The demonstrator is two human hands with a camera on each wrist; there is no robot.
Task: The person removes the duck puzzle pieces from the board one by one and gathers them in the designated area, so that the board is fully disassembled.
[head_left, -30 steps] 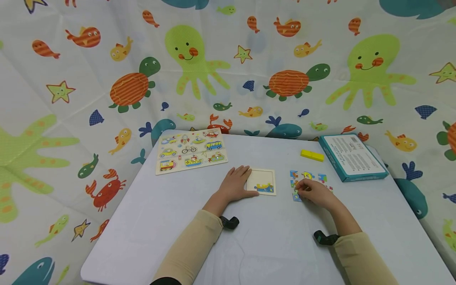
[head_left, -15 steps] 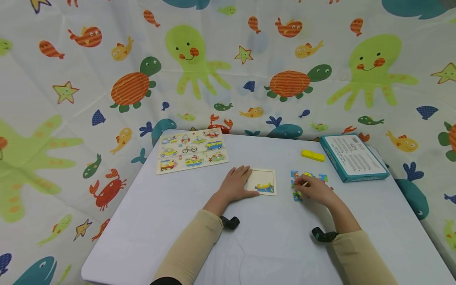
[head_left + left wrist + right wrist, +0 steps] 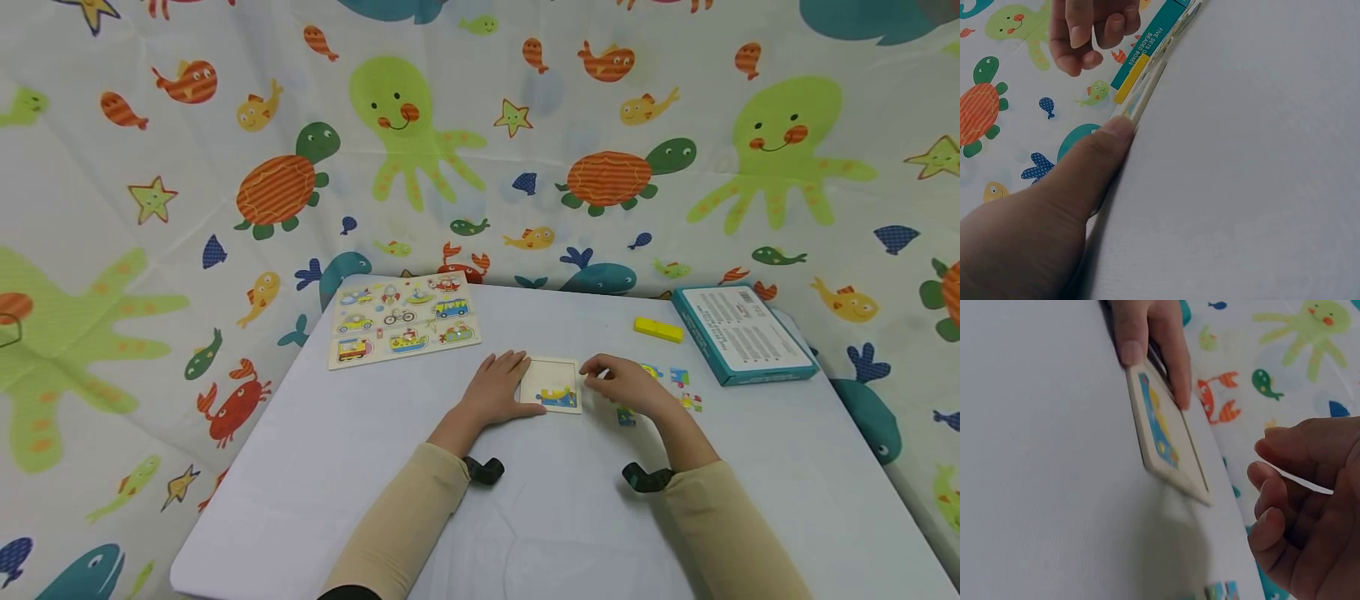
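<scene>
A small square wooden puzzle frame (image 3: 551,371) lies on the table, with a blue-and-yellow puzzle section (image 3: 557,396) along its near edge. My left hand (image 3: 495,387) rests on the frame's left side, fingers stretched along it and the thumb (image 3: 1107,147) on its near edge. Just right of the frame hovers my right hand (image 3: 618,385), its thumb and index finger close together and the other fingers (image 3: 1266,528) curled. Whether a piece sits between those fingertips cannot be made out. Loose puzzle pieces (image 3: 679,377) lie beyond the right hand, some perhaps hidden beneath it.
At the back left lies a wooden board with vehicle pictures (image 3: 405,318). A yellow block (image 3: 658,329) is at the back right, beside a flat teal box (image 3: 742,332). A sea-animal cloth (image 3: 480,167) hangs behind the white table (image 3: 300,483).
My right hand has lifted away from the loose pieces and moved left to the frame's right edge. My left hand stays on the frame.
</scene>
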